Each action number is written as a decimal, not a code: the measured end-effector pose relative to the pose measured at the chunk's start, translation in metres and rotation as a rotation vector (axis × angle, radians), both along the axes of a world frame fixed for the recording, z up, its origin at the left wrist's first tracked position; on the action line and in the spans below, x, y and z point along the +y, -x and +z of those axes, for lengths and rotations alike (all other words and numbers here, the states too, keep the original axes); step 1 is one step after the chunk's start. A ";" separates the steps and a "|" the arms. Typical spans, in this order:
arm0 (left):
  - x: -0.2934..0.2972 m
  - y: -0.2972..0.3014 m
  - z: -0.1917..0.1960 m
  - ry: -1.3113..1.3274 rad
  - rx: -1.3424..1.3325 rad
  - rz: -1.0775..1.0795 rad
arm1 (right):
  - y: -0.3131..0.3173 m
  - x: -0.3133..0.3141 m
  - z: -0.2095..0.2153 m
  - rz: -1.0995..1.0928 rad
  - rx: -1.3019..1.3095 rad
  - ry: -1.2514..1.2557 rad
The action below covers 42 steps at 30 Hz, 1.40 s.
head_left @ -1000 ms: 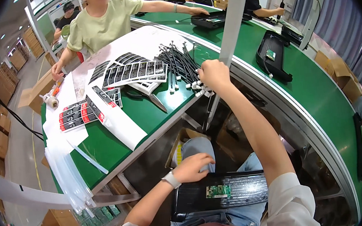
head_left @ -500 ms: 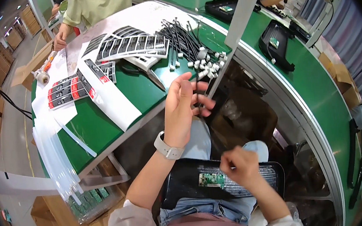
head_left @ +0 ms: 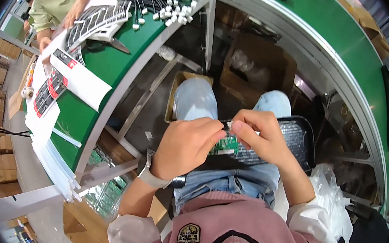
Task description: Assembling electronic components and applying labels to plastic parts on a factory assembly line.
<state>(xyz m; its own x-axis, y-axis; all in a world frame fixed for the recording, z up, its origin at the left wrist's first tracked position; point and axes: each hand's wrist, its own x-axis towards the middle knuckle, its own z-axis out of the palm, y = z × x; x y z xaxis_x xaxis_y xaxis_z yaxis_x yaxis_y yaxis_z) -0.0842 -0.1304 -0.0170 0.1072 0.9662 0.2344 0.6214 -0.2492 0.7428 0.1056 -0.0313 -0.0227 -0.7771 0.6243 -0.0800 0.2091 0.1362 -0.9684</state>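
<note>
Over my lap, my left hand (head_left: 189,143) and my right hand (head_left: 261,133) are close together, fingers pinched and fingertips nearly meeting. Between them shows a small white connector (head_left: 229,125), at the right thumb and fingertips. A short dark stretch that looks like its black cable runs toward the left fingertips; most of it is hidden by the fingers. Just under the hands is a green circuit board (head_left: 228,145), partly covered by them. It sits in a long black plastic housing (head_left: 296,141) with a ribbed inside, lying across my thighs.
On the green table (head_left: 121,77) at the left lie black cables with white connectors (head_left: 178,11), printed label sheets (head_left: 51,94), scissors (head_left: 119,45) and translucent strips (head_left: 54,160). Another person's hand (head_left: 74,13) rests there. A curved green bench (head_left: 317,28) runs along the right. Cardboard boxes (head_left: 264,62) stand below.
My left hand has come down from beside the table to above the housing, meeting my right hand, which rose slightly. The view has tilted down. The other person's hand now reaches onto the label sheets.
</note>
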 end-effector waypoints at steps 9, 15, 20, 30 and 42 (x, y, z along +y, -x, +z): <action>-0.027 -0.013 -0.080 -0.274 0.371 0.066 | 0.012 -0.045 -0.073 -0.159 0.024 -0.456; -0.034 0.000 -0.124 -0.103 0.381 0.012 | 0.010 -0.059 -0.120 -0.102 -0.083 -0.299; -0.017 0.011 -0.141 0.177 0.557 -0.021 | -0.020 -0.043 -0.142 -0.206 -0.223 -0.346; 0.002 0.009 -0.133 0.114 0.752 -0.296 | -0.031 -0.044 -0.162 -0.315 -0.360 -0.563; 0.017 0.012 -0.132 0.049 0.851 -0.414 | -0.023 -0.049 -0.166 -0.251 -0.452 -0.714</action>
